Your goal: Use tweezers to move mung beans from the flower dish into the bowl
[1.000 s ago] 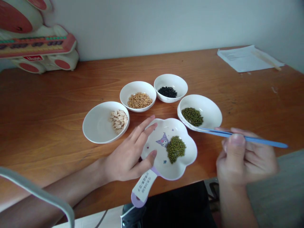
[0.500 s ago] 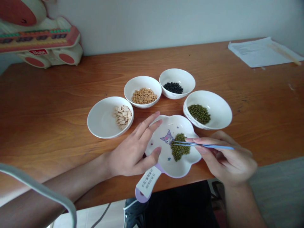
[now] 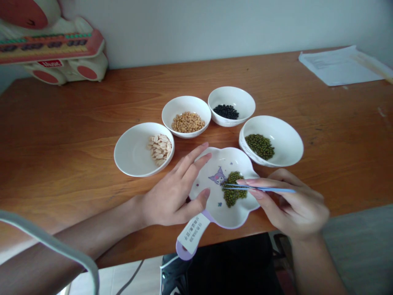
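Observation:
My right hand pinches blue tweezers. Their tips reach the left side of a pile of green mung beans inside a white, purple-rimmed flower-shaped dish; whether a bean sits between the tips is too small to tell. Across the left rim of that dish lies my left hand, its fingers outstretched and thumb apart over the dish's inside. A labelled handle points from the dish toward the table's front edge. More mung beans fill part of a white bowl just beyond my right hand.
Behind the dish stand a bowl of pale flat seeds, a bowl of tan soybeans and a bowl of black beans. A toy keyboard figure is at back left, paper at back right. A grey cable crosses the lower left.
The tweezers and my right hand have shifted very slightly left relative to the dish. The whole view has moved a little; my left hand keeps its place on the rim.

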### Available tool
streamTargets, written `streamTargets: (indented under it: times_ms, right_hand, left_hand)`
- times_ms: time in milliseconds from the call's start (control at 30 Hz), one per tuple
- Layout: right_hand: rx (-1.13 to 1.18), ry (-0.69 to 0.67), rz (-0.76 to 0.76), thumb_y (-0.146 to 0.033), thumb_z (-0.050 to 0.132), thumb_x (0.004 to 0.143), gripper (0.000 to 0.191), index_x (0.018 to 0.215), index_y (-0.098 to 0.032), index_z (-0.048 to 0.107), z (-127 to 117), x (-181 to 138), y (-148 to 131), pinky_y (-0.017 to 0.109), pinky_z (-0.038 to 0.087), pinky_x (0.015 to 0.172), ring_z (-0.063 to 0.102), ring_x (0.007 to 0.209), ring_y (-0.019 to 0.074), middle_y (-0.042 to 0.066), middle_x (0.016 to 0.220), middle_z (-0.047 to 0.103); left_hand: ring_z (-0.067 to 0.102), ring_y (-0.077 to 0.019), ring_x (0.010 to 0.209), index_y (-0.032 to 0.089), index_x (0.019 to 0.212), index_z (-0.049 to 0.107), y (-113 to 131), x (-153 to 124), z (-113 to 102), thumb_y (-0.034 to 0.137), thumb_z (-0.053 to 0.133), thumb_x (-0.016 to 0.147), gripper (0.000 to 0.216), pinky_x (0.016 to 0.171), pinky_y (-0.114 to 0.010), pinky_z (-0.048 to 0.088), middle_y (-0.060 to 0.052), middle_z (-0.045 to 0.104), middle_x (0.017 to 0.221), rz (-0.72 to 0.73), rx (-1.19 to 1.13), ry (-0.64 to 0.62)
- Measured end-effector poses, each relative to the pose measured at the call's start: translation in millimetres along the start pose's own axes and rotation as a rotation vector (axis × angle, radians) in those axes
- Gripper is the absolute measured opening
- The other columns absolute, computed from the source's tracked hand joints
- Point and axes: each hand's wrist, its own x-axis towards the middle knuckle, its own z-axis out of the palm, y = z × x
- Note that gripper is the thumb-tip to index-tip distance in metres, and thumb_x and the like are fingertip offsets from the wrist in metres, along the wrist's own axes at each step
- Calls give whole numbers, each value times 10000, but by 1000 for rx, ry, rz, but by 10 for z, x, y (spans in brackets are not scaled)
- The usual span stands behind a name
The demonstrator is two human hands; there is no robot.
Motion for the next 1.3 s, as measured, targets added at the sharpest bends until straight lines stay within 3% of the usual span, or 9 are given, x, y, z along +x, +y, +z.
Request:
streamTargets:
  times_ms: [533, 800, 867, 967, 1033, 1100, 1300]
  right_hand:
    - [-16, -31, -24, -68, 802, 926, 461, 1289, -351, 797, 9, -17, 43, 290, 589, 533, 677, 634, 148, -26, 1008, 872]
    - [-58, -32, -55, -42, 783, 932, 486, 1312, -345, 786, -4, -28, 49, 284, 582, 525, 658, 594, 134, -36, 980, 870]
    - [-73, 9, -79, -19, 780, 921, 531, 1348, -335, 769, -14, -60, 52, 282, 568, 510, 650, 578, 125, -39, 997, 872]
    - [-98, 161, -72, 30, 774, 892, 613, 1381, -338, 754, -24, -139, 78, 313, 593, 591, 750, 732, 162, -37, 1063, 870]
    - [-93, 282, -31, 42, 757, 894, 605, 1357, -347, 767, -22, -184, 102, 340, 603, 642, 792, 857, 198, -31, 1086, 867]
    - [-81, 320, -16, 26, 761, 898, 572, 1334, -345, 779, -16, -198, 113, 341, 593, 619, 796, 870, 210, -23, 1082, 866]
    - [-115, 84, -62, -34, 799, 908, 479, 1295, -315, 783, -5, -67, 36, 289, 591, 542, 671, 611, 135, -29, 1026, 872]
  left_hand:
    - [207, -415, 1734, 194, 1744, 187, 4, -3, 3, 250, 596, 1087, 777, 1375, -650, 337, -253, 175, 1839, -7, 2, 1]
    - [205, -393, 1738, 105, 1715, 232, -9, -8, 12, 261, 572, 1099, 721, 1387, -596, 334, -303, 184, 1820, 7, 25, 8]
    - [211, -389, 1737, 97, 1714, 235, -12, -9, 10, 264, 564, 1103, 715, 1386, -594, 337, -306, 194, 1817, 11, 26, 11]
    - [206, -389, 1738, 112, 1722, 222, -12, -10, 7, 264, 561, 1103, 722, 1384, -605, 337, -299, 194, 1820, 9, 29, 8]
    - [200, -392, 1739, 119, 1724, 216, -8, -8, 5, 263, 564, 1101, 727, 1383, -610, 336, -296, 189, 1822, 8, 30, 4]
    - [201, -395, 1739, 122, 1724, 216, -5, -7, 4, 260, 565, 1100, 728, 1384, -611, 334, -295, 191, 1821, 11, 31, 2]
    - [210, -398, 1735, 113, 1723, 221, -9, -3, 7, 263, 564, 1100, 726, 1380, -610, 343, -300, 190, 1820, 11, 35, 7]
